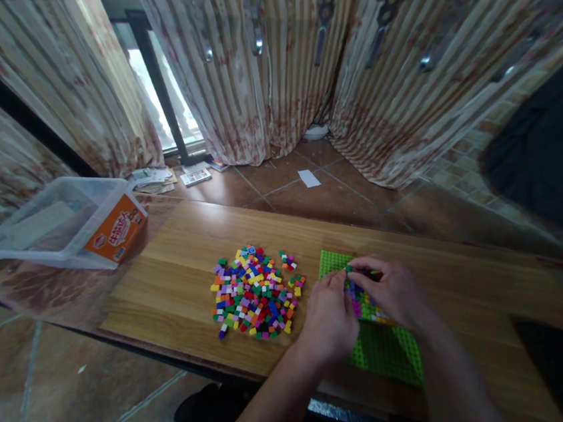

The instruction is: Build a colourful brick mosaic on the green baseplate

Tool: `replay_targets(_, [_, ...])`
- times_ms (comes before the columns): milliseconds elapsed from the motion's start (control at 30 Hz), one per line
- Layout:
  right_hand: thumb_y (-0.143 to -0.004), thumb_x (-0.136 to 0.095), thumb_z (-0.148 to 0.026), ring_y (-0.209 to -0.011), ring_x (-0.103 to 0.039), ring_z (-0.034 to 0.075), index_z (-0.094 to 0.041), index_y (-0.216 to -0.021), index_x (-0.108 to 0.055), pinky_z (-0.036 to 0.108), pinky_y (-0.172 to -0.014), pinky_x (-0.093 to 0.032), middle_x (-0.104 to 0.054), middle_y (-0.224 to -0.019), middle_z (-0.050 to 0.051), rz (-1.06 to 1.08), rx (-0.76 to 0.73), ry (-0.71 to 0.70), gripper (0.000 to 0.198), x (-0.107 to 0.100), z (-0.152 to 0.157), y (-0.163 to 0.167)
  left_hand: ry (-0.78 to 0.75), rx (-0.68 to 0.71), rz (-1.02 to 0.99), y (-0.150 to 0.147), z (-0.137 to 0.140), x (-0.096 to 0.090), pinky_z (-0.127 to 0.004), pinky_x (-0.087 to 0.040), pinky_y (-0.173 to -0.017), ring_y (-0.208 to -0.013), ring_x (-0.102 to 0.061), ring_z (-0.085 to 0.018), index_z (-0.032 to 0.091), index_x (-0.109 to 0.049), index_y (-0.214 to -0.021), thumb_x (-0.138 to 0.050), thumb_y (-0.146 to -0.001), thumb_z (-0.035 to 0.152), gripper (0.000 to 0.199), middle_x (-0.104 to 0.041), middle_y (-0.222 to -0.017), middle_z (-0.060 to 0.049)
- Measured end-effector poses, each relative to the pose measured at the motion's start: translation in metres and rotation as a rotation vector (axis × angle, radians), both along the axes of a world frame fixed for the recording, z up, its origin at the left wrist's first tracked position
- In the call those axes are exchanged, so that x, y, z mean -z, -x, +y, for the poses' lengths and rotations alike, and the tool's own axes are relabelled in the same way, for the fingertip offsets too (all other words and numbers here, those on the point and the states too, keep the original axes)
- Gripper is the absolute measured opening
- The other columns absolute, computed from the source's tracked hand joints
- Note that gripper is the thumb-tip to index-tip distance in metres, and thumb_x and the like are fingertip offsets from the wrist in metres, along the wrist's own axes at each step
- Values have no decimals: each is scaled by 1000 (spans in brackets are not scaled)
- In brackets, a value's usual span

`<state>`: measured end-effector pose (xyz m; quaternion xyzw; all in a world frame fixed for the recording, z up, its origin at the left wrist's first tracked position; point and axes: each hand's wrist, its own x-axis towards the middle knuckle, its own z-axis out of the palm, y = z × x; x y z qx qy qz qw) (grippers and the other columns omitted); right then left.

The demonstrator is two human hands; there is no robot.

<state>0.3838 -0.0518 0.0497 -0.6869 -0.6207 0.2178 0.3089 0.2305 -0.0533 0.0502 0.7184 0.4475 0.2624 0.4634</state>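
Note:
A green studded baseplate (384, 354) lies on the wooden table, with rows of small coloured toy bricks (356, 304) on part of it, purple, yellow and blue among them. My right hand (395, 289) is over the plate's far part, thumb and fingertips pinched at a small dark green toy brick (349, 269). Right beside it, my left hand (329, 317) rests at the plate's left side, fingers curled in and nearly touching the right fingertips. Whatever the left fingers hold, if anything, is hidden. Left of my hands spreads a pile of loose toy bricks (253, 294) in many colours.
A clear plastic bin (56, 228) with an orange label stands at the table's left end. On the right lies a dark flat object (561, 356). Papers (152, 177) and a white sheet (309, 178) are on the tiled floor before the curtains (258, 86).

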Motion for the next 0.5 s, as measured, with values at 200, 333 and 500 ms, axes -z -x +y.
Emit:
replay_targets(200, [-78,-59,-34,-81,-65,21,-21,-88,-71,38,-77,-49,-71,-88,5,-9,-21,4,19,1,1,0,-16,16,28,0,-2,0,-45,-38,-106,-120,-51,-29,11,-54,-126,-40,-83,15,46,-57,-128,-18])
replay_targets(333, [-78,-60,-35,-83,-66,21,-22,-91,-71,38,-78,-50,-72,-91,5,40,-25,16,21,6,-1,-4,-11,7,-28,1,-1,-1,-43,-38,-106,-118,-53,-27,15,-57,-122,-43,-80,12,45,-60,-126,-14])
replay_targets(500, [-77,-64,-41,-87,-67,23,-23,-97,-71,39,-80,-52,-72,-96,5,94,-24,34,28,10,-6,-11,27,-2,-55,4,1,1,-41,-42,-102,-113,-57,-26,15,-60,-119,-42,-81,12,42,-63,-120,-14])
